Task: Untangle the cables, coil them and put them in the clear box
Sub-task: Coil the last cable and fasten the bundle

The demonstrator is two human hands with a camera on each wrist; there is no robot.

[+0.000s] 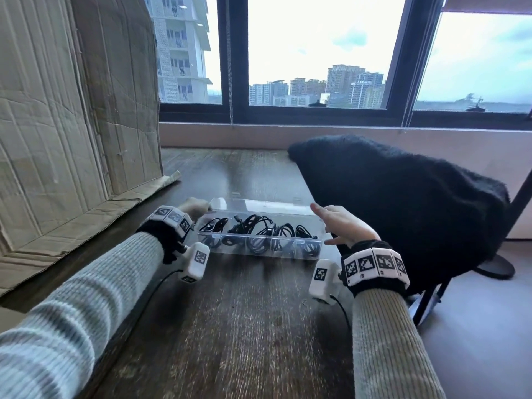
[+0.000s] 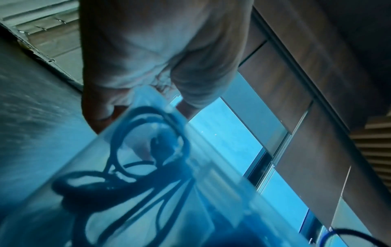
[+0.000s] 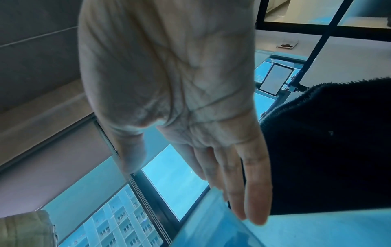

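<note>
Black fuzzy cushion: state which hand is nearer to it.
Right. The right hand hovers open at the clear box's right end, just beside the cushion; the left hand grips the box's far left end.

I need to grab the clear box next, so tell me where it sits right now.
In the head view the clear box sits mid-table, between the left hand at its left end and the open right hand at its right end, with the black cables inside.
</note>
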